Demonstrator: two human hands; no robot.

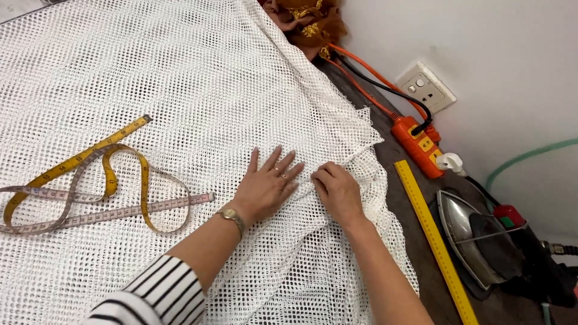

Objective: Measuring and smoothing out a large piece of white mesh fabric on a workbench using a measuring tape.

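Note:
A large sheet of white mesh fabric (180,78) covers the table. My left hand (268,183) lies flat on it with fingers spread, a gold watch on the wrist. Just to its right, my right hand (337,189) has its fingers curled on a fold of the mesh near the cloth's right edge. A yellow and pink measuring tape (102,192) lies looped on the fabric to the left of my hands.
A yellow ruler (430,232) lies on the dark table along the cloth's right side. An iron (472,238) rests tipped at the right edge. An orange power strip (418,144) with cables, a wall socket (426,87) and brown cloth (307,21) sit behind.

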